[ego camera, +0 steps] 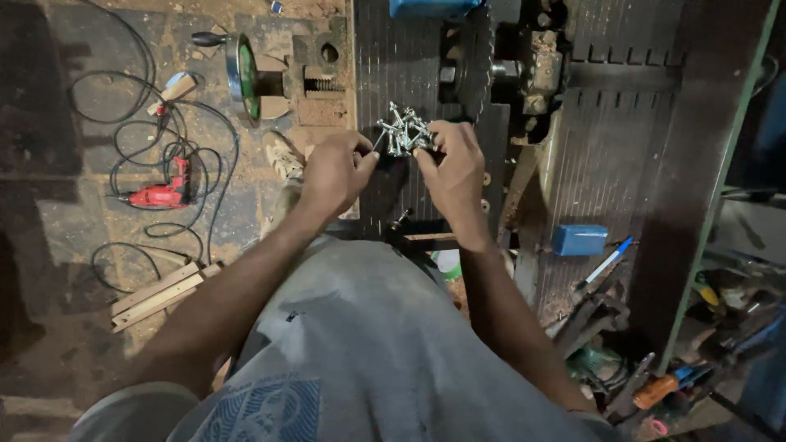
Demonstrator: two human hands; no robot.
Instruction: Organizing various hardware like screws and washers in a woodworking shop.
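Sawdust covers the concrete floor [74,213] of a dim workshop, and a dark ribbed machine worktop [401,65] with a toothed saw blade [475,57] fills the upper middle of the view. Just below and left of that blade, a bunch of silver screws [404,131] sits between the person's two hands. The right hand [453,168] is closed around the bunch from the right, its fingers curled under the screws and the thumb pressed against them. The left hand [336,172] meets the bunch from the left: its thumb and forefinger are pinched together on one screw at the edge of the cluster, and the other fingers are folded in. Both forearms rise from a grey shirt [360,344] at the bottom of the view.

Well to the left of the blade, on the floor, lies a red power drill [164,194] amid loops of black cable [135,123]. Farther down that side lie a few wooden strips [160,293]. Between the drill and the blade stands a round metal handwheel [244,78]. Below and right of the blade, a small blue box [580,239] rests on the ribbed surface, with a blue-and-white pen [606,263] just beside it. Still lower on that side is a clutter of hand tools, among them one with an orange handle [655,391].
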